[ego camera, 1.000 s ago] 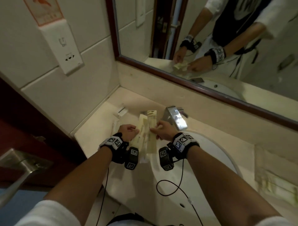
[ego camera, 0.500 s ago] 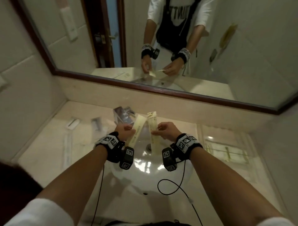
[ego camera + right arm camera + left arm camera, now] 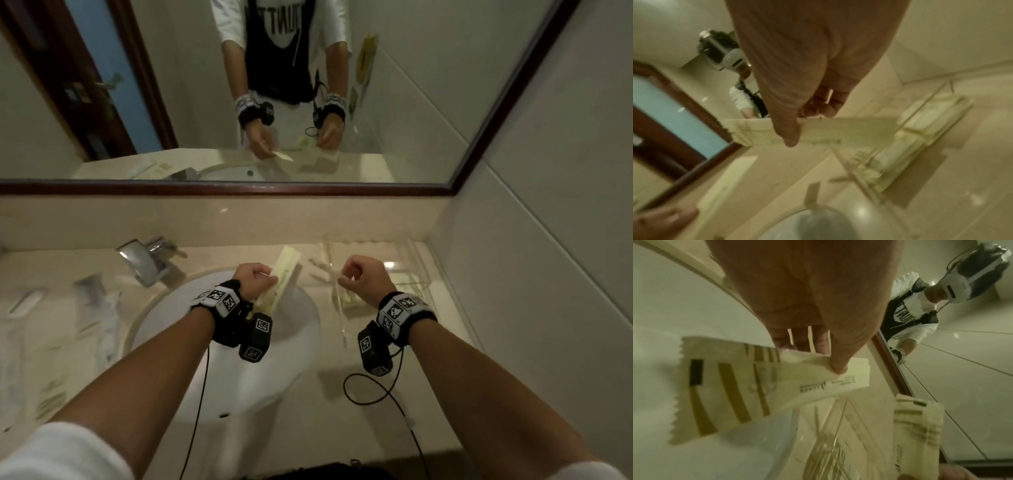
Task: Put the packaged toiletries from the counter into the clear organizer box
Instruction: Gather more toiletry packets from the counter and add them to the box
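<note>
Cream packets number two in my grip, one per hand: my left hand [image 3: 252,278] pinches a striped sachet [image 3: 278,278] between thumb and fingers above the sink basin [image 3: 291,339], and my right hand [image 3: 363,278] pinches a second sachet [image 3: 838,132] over the clear organizer box [image 3: 416,270] on the counter [image 3: 394,404]. Inside the box lies a stack of packaged toiletries [image 3: 920,139], too blurred to count. One chrome faucet [image 3: 144,258] stands behind the basin, with several more wrapped items [image 3: 99,308] left of it.
</note>
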### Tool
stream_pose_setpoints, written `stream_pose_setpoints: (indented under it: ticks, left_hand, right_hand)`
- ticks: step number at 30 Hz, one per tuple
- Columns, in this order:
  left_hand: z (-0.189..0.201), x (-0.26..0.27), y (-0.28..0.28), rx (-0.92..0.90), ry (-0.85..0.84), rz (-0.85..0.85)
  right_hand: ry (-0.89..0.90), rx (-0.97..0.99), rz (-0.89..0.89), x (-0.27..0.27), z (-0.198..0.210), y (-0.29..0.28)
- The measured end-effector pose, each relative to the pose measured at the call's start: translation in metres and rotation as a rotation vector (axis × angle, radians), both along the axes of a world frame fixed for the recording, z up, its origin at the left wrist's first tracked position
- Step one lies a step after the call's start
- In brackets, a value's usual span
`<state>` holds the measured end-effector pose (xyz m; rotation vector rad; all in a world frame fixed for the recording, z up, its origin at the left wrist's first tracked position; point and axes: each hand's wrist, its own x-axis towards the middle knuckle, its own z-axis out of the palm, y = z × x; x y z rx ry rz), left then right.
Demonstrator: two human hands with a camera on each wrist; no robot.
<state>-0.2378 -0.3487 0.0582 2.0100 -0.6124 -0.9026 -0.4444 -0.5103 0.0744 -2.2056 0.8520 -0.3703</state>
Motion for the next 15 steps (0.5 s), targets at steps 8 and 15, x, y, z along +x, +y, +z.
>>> stream_pose_setpoints:
  ticks: [8, 15]
  left_hand:
    - [0.0, -0.053, -0.053, 0.01, -0.005, -0.058]
    - [-0.01, -0.083, -0.066, 0.034, 0.004, -0.08]
  right_hand:
    - [0.101, -0.373, 0.041, -0.077, -0.017, -0.032]
    - [0.297, -0.408, 0.126, -0.108, -0.049, -0.047]
